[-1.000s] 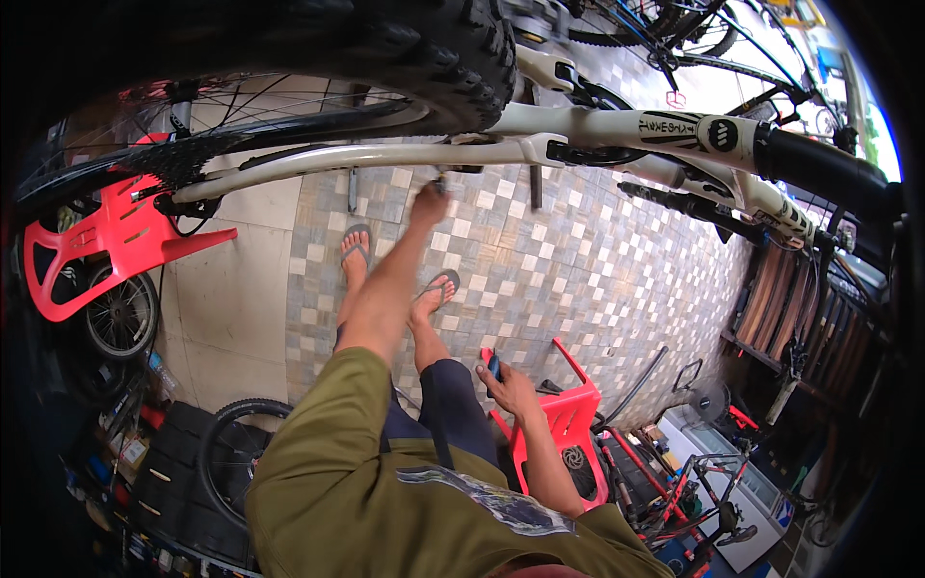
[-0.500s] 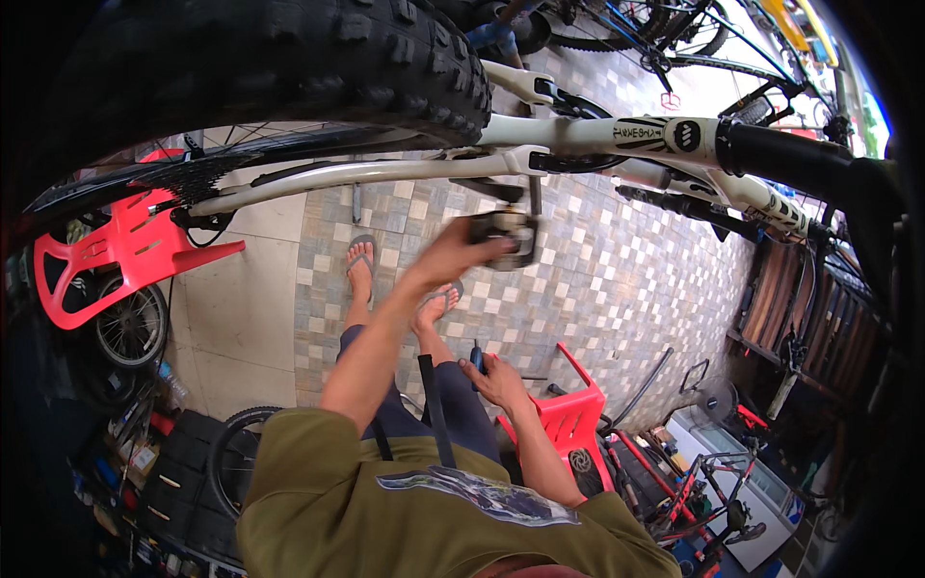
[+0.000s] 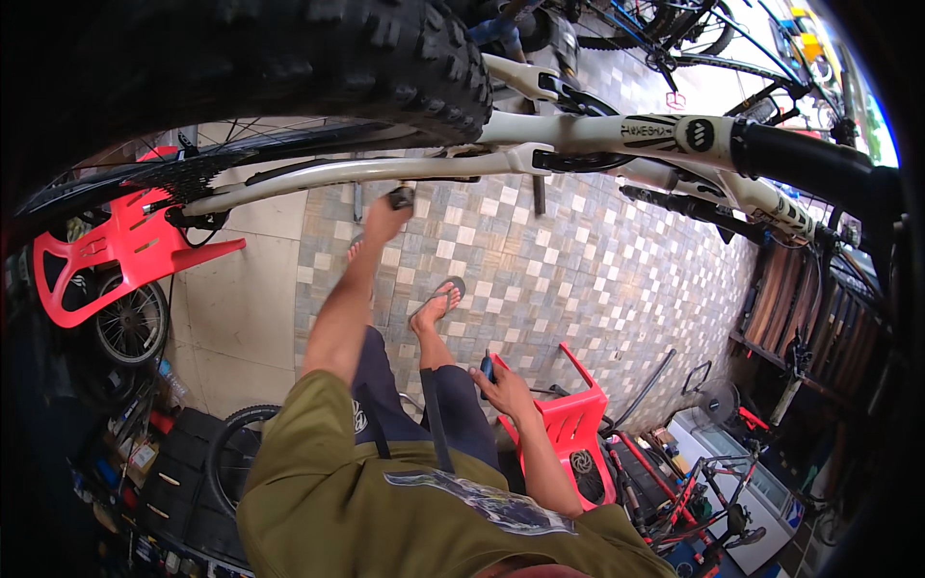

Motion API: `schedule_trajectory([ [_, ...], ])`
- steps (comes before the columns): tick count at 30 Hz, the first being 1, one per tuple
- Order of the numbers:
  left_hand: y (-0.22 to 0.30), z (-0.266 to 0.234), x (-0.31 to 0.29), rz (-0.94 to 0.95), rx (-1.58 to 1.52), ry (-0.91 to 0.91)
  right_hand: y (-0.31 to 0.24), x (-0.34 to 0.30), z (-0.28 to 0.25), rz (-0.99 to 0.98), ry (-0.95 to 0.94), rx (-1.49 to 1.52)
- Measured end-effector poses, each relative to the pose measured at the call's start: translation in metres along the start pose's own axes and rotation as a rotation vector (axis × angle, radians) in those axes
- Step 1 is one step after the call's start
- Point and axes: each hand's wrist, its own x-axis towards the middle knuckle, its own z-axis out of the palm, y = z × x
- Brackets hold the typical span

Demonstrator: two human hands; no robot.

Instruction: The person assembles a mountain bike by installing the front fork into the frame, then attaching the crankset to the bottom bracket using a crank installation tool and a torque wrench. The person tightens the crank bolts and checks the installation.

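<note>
A bicycle with a white frame (image 3: pixel 366 171) and a knobby black tyre (image 3: pixel 289 72) spans the upper part of the view. My left hand (image 3: pixel 386 220) is closed around the dark pedal (image 3: pixel 401 197), just below the white rear stay. The hand hides part of the pedal. Lower down, over my right thigh, my right hand (image 3: pixel 507 390) is wrapped around a slim tool with a dark blue handle (image 3: pixel 488 366); its tip points up, and its exact kind is too small to make out. The rear cassette (image 3: pixel 178 183) shows left of the pedal.
One red plastic chair (image 3: pixel 125 241) stands at the left under the rear wheel, another red chair (image 3: pixel 568 433) near my right forearm. Bike parts and a red frame (image 3: pixel 689 491) crowd the lower right. A black tool chest (image 3: pixel 183 482) is lower left. More bicycles stand at the top right.
My left hand has swung the pedal leftward and slightly up, turning the crank. My right hand, still around the blue-handled tool, has shifted slightly right and down.
</note>
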Motion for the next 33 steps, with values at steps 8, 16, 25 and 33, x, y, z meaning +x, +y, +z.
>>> schedule_trajectory([
  [8,0.133,-0.123,-0.133,-0.013,-0.734,-0.36,-0.021,0.003,-0.013,-0.073,0.026,-0.08],
  [16,0.201,0.132,-0.062,0.178,-0.526,-0.538,-0.013,0.003,-0.012,0.015,0.015,-0.054],
  [25,-0.009,0.072,0.026,0.026,0.12,0.043,-0.011,0.004,-0.011,-0.016,0.077,-0.068],
  [33,0.003,-0.071,-0.035,-0.019,0.072,0.001,-0.033,0.017,-0.013,-0.073,0.092,-0.024],
])
